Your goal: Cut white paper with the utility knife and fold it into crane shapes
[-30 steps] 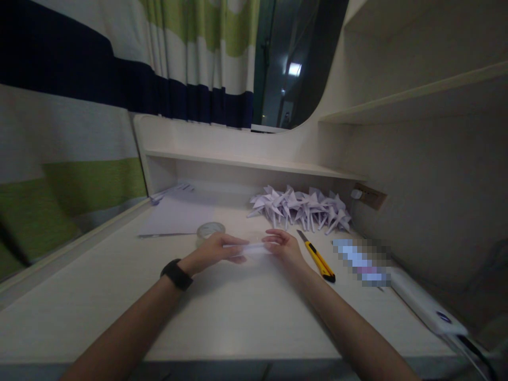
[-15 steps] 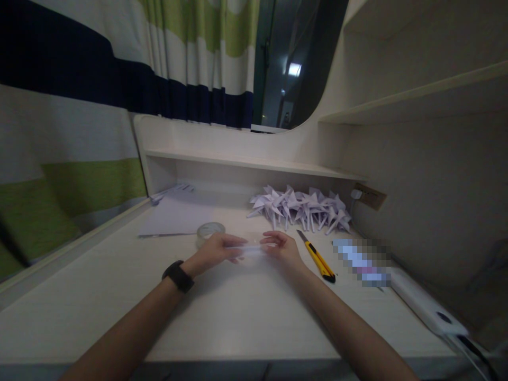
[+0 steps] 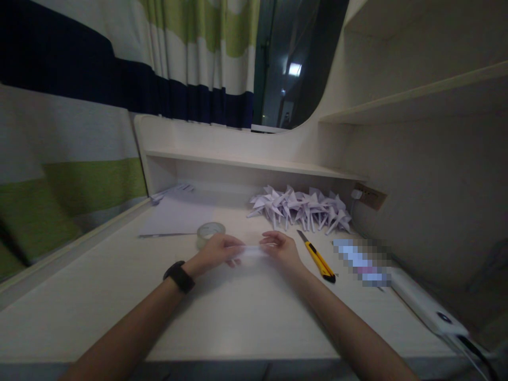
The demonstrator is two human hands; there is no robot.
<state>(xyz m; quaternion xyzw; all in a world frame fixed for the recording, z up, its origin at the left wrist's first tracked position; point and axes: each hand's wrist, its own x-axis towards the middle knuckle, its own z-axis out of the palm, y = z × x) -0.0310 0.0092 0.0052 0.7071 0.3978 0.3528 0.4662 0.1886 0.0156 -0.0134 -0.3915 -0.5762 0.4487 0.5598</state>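
Note:
Between my two hands a small piece of white paper [image 3: 254, 250] is held level, low over the desk; its outline is blurred. My left hand [image 3: 221, 250], with a dark watch on the wrist, pinches its left end between thumb and fingers. At the right end, the fingers of my right hand [image 3: 283, 248] close on it in the same way. A roll of clear tape [image 3: 210, 230] stands right behind my left hand. To the right of my right hand lies a yellow utility knife [image 3: 317, 257], its blade pointing away from me.
White paper pinwheels [image 3: 301, 207] are heaped at the back right. A stack of white sheets [image 3: 177, 214] lies at the back left, with rolled paper sticks [image 3: 174, 191] behind. A pixelated phone-like object [image 3: 361, 262] and a white power strip [image 3: 424, 301] line the right side.
The paper between my hands looks flatter and slightly narrower than before. My left fingers have shifted a little; both arms stay nearly in place.

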